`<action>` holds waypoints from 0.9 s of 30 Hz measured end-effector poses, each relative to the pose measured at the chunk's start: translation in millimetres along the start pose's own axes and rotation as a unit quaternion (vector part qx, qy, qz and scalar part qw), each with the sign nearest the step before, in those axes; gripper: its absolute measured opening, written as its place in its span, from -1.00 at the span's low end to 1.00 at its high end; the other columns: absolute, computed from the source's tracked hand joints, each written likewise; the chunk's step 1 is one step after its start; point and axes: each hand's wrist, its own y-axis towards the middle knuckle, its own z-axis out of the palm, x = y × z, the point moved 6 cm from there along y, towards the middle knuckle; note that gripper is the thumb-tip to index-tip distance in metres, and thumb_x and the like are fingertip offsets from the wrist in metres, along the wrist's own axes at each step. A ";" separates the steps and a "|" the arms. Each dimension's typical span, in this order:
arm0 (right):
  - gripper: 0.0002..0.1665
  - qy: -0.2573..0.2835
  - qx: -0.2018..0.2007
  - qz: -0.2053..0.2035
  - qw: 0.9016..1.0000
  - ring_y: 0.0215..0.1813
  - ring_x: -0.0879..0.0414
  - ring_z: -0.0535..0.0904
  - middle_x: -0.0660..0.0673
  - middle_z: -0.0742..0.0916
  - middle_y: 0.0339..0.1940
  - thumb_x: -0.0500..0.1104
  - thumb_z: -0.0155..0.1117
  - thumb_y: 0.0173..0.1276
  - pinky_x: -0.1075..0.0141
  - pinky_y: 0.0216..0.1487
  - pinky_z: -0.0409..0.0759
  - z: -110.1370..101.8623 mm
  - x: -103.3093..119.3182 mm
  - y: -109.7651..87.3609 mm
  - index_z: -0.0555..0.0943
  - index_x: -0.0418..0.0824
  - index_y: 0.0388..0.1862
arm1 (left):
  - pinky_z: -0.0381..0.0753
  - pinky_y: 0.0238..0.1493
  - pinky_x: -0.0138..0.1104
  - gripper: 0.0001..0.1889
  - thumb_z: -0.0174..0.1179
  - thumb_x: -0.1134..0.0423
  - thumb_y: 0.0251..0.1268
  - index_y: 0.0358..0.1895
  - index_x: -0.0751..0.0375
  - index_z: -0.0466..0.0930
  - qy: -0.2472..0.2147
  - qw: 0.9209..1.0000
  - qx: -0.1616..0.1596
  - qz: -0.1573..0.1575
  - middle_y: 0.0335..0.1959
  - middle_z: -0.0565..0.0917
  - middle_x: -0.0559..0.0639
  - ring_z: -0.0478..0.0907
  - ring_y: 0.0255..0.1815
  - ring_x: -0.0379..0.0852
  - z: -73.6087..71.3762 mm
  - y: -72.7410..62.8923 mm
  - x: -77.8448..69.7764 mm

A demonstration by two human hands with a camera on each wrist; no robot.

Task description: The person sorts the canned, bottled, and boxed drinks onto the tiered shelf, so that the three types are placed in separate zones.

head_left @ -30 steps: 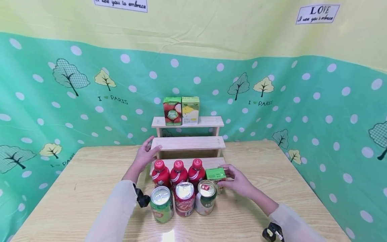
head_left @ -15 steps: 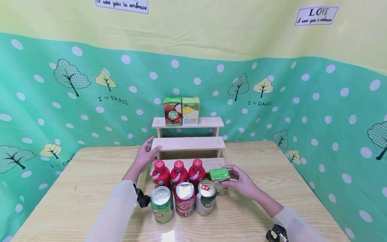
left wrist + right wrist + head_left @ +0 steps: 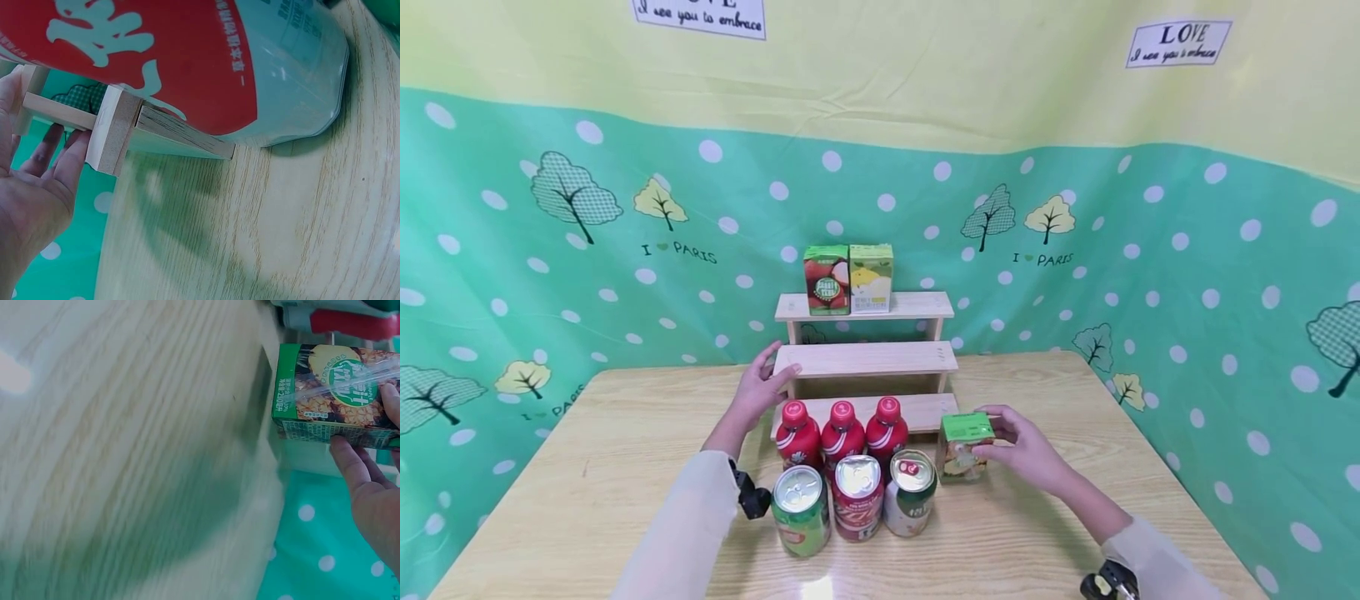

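Observation:
A three-step wooden shelf [image 3: 867,358] stands against the backdrop. My left hand [image 3: 757,390] grips the left end of its middle step, thumb on top. In the left wrist view, its fingers [image 3: 70,164] lie around the shelf's side. My right hand [image 3: 1024,450] holds a pineapple juice carton [image 3: 964,457] by its right side, to the right of the drinks. In the right wrist view, thumb and fingers pinch the carton [image 3: 322,387]. A lychee juice carton [image 3: 827,283] and a yellow-green juice carton [image 3: 871,283] stand side by side on the top step.
Three red bottles [image 3: 842,437] stand in a row before the bottom step. In front of them are a green can [image 3: 801,517], a red can [image 3: 857,500] and a white-and-green can [image 3: 911,496]. A dotted cloth backdrop [image 3: 880,200] surrounds the table [image 3: 647,450].
My right hand has moved the pineapple juice carton to the right, away from the bottles and cans, so more of its front shows. My left hand has stayed on the shelf.

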 end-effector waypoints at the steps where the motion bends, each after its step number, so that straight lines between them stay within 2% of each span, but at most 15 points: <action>1: -0.33 -0.001 -0.005 0.005 1.000 0.11 -0.13 0.56 -0.30 0.60 0.06 -0.12 0.41 0.12 0.42 -0.04 0.62 -3.3 -0.3 -0.7 0.39 -0.24 0.19 | 0.43 0.21 0.08 -0.13 0.22 -0.04 0.20 0.49 -0.11 -0.11 -0.003 1.000 0.000 -0.001 0.45 0.11 0.32 0.23 0.37 0.31 0.0 0.0 0.5; 10: -0.31 -0.013 -0.022 0.004 1.000 0.13 -0.22 0.52 -0.36 0.56 0.10 -0.13 0.36 0.19 0.42 -0.08 0.63 -30.4 4.1 -5.7 0.34 -0.26 0.25 | 0.41 0.23 0.08 -0.13 0.22 -0.06 0.19 0.49 -0.13 -0.11 0.000 1.000 -0.002 0.000 0.46 0.11 0.29 0.22 0.39 0.29 -0.4 1.0 2.6; 15: -0.30 -0.021 -0.041 0.003 0.999 0.11 -0.20 0.53 -0.36 0.56 0.11 -0.11 0.34 0.21 0.43 -0.12 0.64 -45.9 10.8 -2.5 0.31 -0.27 0.28 | 0.41 0.23 0.08 -0.13 0.23 -0.06 0.19 0.49 -0.14 -0.10 -0.007 1.000 0.000 0.002 0.46 0.10 0.30 0.22 0.38 0.29 0.0 0.9 2.0; 21: -0.24 -0.039 -0.049 0.009 0.998 0.15 -0.19 0.53 -0.34 0.54 0.13 -0.03 0.34 0.22 0.40 -0.05 0.64 -61.8 21.7 2.4 0.27 -0.28 0.29 | 0.42 0.23 0.07 -0.13 0.22 -0.04 0.20 0.49 -0.12 -0.10 -0.014 1.000 0.000 0.006 0.45 0.13 0.30 0.24 0.37 0.28 -0.3 0.5 2.7; 24: -0.20 -0.046 -0.051 0.014 0.998 0.15 -0.14 0.54 -0.33 0.53 0.15 0.01 0.33 0.22 0.36 -0.02 0.64 -70.3 28.6 4.4 0.24 -0.27 0.33 | 0.42 0.23 0.07 -0.14 0.21 -0.04 0.21 0.49 -0.11 -0.10 -0.011 1.000 0.000 0.008 0.44 0.13 0.31 0.23 0.38 0.28 -0.4 0.4 2.2; 27: -0.19 -0.046 -0.056 0.016 0.997 0.10 0.03 0.57 -0.31 0.52 0.17 0.04 0.32 0.22 0.37 0.01 0.64 -79.3 35.8 7.5 0.24 -0.23 0.34 | 0.42 0.23 0.08 -0.15 0.20 -0.03 0.23 0.49 -0.09 -0.11 -0.009 1.000 0.001 0.011 0.44 0.12 0.32 0.21 0.38 0.29 0.7 -0.2 -0.2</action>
